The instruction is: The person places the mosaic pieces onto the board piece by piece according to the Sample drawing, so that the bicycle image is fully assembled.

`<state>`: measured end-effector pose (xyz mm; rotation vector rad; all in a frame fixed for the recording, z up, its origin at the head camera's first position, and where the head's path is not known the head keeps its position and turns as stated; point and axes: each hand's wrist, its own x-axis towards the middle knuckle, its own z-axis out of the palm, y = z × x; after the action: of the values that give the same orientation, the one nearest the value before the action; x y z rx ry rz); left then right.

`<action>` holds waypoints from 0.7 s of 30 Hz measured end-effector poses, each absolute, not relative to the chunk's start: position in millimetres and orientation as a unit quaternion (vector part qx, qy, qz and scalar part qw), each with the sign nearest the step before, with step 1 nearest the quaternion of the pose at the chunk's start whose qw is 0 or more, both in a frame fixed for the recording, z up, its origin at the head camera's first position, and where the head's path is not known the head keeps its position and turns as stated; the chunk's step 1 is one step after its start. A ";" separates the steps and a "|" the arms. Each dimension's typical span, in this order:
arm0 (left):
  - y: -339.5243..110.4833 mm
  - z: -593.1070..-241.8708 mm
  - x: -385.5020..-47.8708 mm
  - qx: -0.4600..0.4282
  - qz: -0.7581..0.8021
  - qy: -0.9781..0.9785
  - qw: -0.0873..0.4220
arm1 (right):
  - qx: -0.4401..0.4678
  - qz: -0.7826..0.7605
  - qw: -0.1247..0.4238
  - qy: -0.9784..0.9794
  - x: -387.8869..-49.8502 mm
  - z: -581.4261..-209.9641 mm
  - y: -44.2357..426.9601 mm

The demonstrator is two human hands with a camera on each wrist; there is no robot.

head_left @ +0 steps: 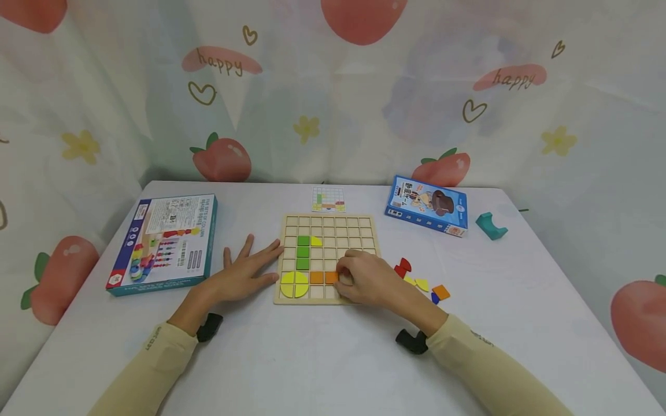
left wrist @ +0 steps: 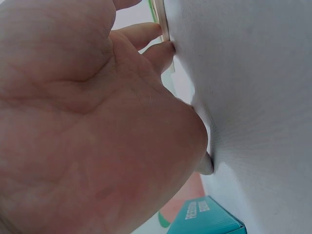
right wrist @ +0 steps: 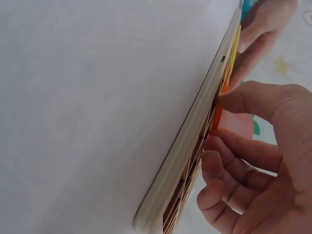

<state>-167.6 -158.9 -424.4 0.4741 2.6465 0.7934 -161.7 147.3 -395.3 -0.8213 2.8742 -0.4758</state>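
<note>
A wooden grid board [head_left: 333, 227] lies flat on the table. In its cells sit green squares [head_left: 303, 252], a yellow quarter piece [head_left: 315, 241], a yellow circle [head_left: 294, 285] made of quarters, and orange squares [head_left: 316, 278]. My left hand [head_left: 240, 277] is spread flat, its fingertips touching the board's left edge. Over the lower right of the board, my right hand [head_left: 368, 279] pinches an orange square [right wrist: 218, 116] between thumb and index finger. The other right fingers are curled loosely, and in the head view the hand covers part of the grid.
Loose red pieces [head_left: 400, 268], yellow ones [head_left: 422, 284], a blue one [head_left: 435, 297] and an orange square [head_left: 441, 292] lie right of the board. A pattern card [head_left: 328, 199] lies behind it. Also there: a large box [head_left: 171, 242], a blue box [head_left: 428, 203], a teal curved block [head_left: 491, 226].
</note>
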 end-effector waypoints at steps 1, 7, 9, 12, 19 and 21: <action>-158.9 -424.4 -167.4 0.166 0.279 0.931 0.169 | -0.271 -0.158 0.058 0.948 -161.9 -395.3 147.2; -159.0 -424.8 -167.4 0.166 0.275 0.932 0.169 | -0.265 -0.165 0.059 0.948 -163.0 -395.6 146.8; -159.0 -425.0 -167.8 0.167 0.274 0.932 0.168 | -0.262 -0.167 0.059 0.949 -163.3 -395.4 146.6; -158.8 -425.1 -168.4 0.168 0.275 0.932 0.167 | -0.257 -0.168 0.062 0.950 -164.0 -395.2 146.5; -158.4 -425.2 -168.7 0.168 0.278 0.931 0.167 | -0.255 -0.169 0.069 0.950 -164.4 -396.1 146.8; -158.5 -424.9 -168.3 0.167 0.278 0.931 0.168 | -0.256 -0.170 0.070 0.949 -164.0 -396.4 146.7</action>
<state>-168.3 -158.5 -424.9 0.4740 2.6482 0.7894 -164.0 146.7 -396.4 -0.7713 2.8546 -0.5121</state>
